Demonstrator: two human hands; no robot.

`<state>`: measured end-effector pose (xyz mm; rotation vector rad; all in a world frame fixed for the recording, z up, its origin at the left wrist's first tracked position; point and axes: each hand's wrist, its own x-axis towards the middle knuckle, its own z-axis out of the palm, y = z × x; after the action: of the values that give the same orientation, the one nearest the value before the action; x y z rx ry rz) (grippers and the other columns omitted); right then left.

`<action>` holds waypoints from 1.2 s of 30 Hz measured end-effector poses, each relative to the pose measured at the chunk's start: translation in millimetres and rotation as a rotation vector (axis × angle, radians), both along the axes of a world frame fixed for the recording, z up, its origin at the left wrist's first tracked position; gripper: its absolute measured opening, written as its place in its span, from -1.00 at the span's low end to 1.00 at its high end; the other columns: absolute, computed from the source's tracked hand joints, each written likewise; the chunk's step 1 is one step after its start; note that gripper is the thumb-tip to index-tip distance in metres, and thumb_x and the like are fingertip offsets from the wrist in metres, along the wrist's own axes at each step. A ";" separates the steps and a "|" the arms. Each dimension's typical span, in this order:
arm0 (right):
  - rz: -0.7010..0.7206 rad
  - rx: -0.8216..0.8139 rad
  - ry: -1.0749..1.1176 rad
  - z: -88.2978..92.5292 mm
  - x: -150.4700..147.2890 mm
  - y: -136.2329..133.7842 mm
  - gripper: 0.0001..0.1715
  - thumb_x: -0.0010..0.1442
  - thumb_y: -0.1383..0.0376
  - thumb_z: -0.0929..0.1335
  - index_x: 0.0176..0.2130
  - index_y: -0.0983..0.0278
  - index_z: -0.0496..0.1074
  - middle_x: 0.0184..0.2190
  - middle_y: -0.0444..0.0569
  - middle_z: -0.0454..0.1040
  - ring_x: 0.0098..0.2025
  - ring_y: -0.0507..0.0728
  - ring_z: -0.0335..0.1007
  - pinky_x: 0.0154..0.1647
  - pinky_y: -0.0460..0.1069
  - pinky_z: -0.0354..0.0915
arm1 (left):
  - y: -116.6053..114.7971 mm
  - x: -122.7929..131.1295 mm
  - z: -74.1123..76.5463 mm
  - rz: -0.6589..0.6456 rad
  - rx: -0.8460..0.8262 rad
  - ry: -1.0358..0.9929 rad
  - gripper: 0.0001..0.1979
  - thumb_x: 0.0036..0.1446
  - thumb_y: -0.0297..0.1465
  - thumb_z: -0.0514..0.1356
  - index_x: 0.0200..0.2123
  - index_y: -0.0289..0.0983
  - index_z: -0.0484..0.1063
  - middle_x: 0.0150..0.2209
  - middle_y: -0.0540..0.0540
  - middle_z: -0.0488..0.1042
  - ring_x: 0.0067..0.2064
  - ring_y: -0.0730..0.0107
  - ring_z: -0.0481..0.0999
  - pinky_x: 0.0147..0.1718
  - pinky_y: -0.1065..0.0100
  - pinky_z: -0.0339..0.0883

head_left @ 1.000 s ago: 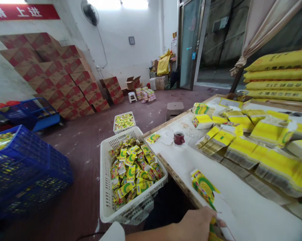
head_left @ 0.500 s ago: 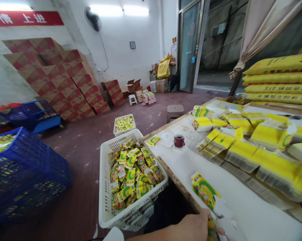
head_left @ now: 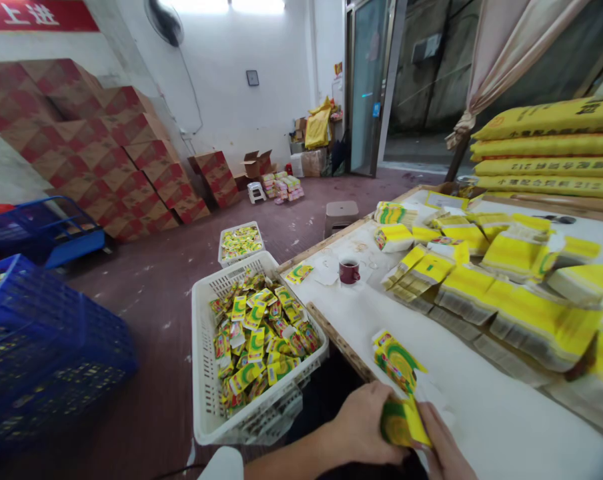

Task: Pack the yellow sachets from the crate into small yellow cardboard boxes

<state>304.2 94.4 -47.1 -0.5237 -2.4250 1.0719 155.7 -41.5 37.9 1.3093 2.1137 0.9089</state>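
Note:
My left hand (head_left: 364, 421) is closed around a small yellow-green printed card packet (head_left: 402, 423) at the table's near edge. From the other side, the fingers of my right hand (head_left: 444, 445) press against the same packet; part of that hand is cut off by the frame. Just beyond them, another yellow-green printed card (head_left: 395, 360) lies on the white tabletop (head_left: 501, 413). To the left of my hands stands a white plastic basket (head_left: 201, 373), heaped with similar yellow-green packets (head_left: 256, 343).
Stacks of yellow cards (head_left: 526, 320) cover the table's far right side, near a dark red mug (head_left: 349, 272). Blue crates (head_left: 81, 333) stand on the floor at left. A second white basket (head_left: 221, 248) and a stool (head_left: 341, 212) are farther off.
My left hand has risen with the packet, which now shows more fully. My right hand has come into clearer view against it. The whole view has shifted slightly.

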 end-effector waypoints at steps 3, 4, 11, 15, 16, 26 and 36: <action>0.103 0.016 -0.088 8.8 1.2 -4.3 -0.43 0.24 0.25 0.24 0.22 0.17 0.31 0.27 0.09 0.25 0.28 0.25 0.22 0.17 0.10 0.34 | -6.2 -4.9 11.7 -0.051 0.054 -0.005 -0.40 -0.25 -0.19 0.36 -0.09 -0.28 0.39 -0.16 -0.12 0.51 -0.17 0.18 0.52 -0.14 0.26 0.40; 0.129 0.011 -0.113 15.8 1.3 -6.9 -0.47 0.25 0.25 0.23 0.19 0.19 0.34 0.27 0.12 0.24 0.28 0.24 0.21 0.18 0.10 0.32 | -8.3 -6.7 14.6 -0.061 0.054 -0.015 -0.42 -0.23 -0.19 0.36 -0.09 -0.27 0.40 -0.18 -0.10 0.52 -0.19 0.21 0.53 -0.16 0.28 0.40; 0.322 -0.180 -0.209 87.6 3.8 -10.5 -0.64 0.23 0.37 0.20 -0.08 0.19 0.48 0.12 0.08 0.37 0.19 0.19 0.30 0.19 0.11 0.26 | -17.7 -14.3 19.3 -0.140 -0.037 -0.169 -0.19 -0.31 -0.24 0.44 0.08 -0.24 0.32 -0.15 -0.08 0.58 -0.18 0.21 0.58 -0.17 0.29 0.41; 0.273 -0.256 -0.198 99.0 -0.9 -19.4 -0.73 0.12 0.43 0.28 -0.16 0.25 0.42 0.00 0.10 0.41 0.05 0.20 0.36 0.12 0.13 0.27 | -17.3 -8.7 19.8 -0.135 -0.063 -0.079 -0.28 -0.23 -0.30 0.40 0.07 -0.20 0.31 -0.11 -0.09 0.57 -0.15 0.16 0.58 -0.14 0.24 0.42; 0.213 -0.269 -0.185 96.9 -4.0 -24.6 -0.70 0.09 0.45 0.29 -0.13 0.27 0.39 -0.02 0.11 0.41 0.03 0.20 0.36 0.11 0.14 0.27 | -16.9 -7.2 19.7 -0.117 -0.067 -0.047 -0.30 -0.20 -0.31 0.38 0.07 -0.19 0.29 -0.11 -0.10 0.57 -0.15 0.15 0.58 -0.14 0.22 0.42; -0.183 -0.342 -0.166 81.4 -18.3 -26.6 -0.87 0.15 0.42 0.33 -0.25 0.25 0.41 -0.26 -0.05 0.55 -0.19 0.11 0.47 -0.11 0.00 0.33 | -62.9 -77.4 12.5 0.692 0.234 0.232 -0.32 -0.12 -0.23 0.37 0.03 -0.32 0.19 0.05 -0.28 0.32 0.09 0.06 0.39 0.13 0.03 0.25; -0.492 0.057 -0.555 71.8 -79.9 13.1 -0.70 0.23 0.35 0.33 -0.03 0.38 0.35 -0.06 0.22 0.38 -0.04 0.27 0.29 -0.10 0.06 0.23 | -55.4 -73.6 -3.1 0.633 0.356 -0.102 -0.15 -0.07 -0.23 0.36 0.17 -0.23 -0.08 0.20 -0.40 0.16 0.10 0.10 0.40 -0.02 0.09 0.39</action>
<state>224.3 107.5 24.7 -1.4671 -2.5379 0.7027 82.2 -96.8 34.8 0.7003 2.3948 1.6296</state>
